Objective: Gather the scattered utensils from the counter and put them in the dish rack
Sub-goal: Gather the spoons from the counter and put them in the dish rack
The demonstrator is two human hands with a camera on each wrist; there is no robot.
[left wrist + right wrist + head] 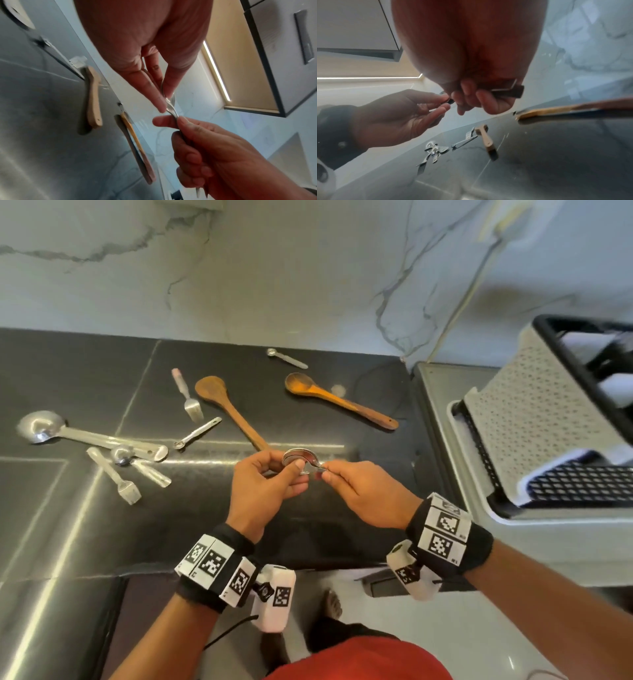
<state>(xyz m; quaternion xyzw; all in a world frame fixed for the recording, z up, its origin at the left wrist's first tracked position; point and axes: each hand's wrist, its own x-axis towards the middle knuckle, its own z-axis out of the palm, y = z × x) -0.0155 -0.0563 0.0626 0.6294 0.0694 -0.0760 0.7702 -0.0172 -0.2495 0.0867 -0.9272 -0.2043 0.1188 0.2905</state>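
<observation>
Over the front of the dark counter (pixel 308 525) both hands hold a small bunch of steel spoons (pixel 303 456). My left hand (pixel 287 462) pinches the bowls between thumb and fingers (pixel 154 97). My right hand (pixel 330 474) is curled round the handles (pixel 505 90). On the counter lie a wooden spatula (pixel 229 409), a wooden spoon (pixel 339 400), a pink-handled fork (pixel 186 395), two small steel spoons (pixel 197 433) (pixel 286 357), and a large steel ladle (pixel 68 433) crossed with several forks (pixel 116 477). The white dish rack (pixel 534 419) with a black rim stands at the right.
The rack sits on a steel drainboard (pixel 435 419) beside the counter's right end. A marble wall (pixel 274 268) backs the counter. A thin cable (pixel 459 309) runs up the wall. Below the hands is the counter's front edge, then the floor.
</observation>
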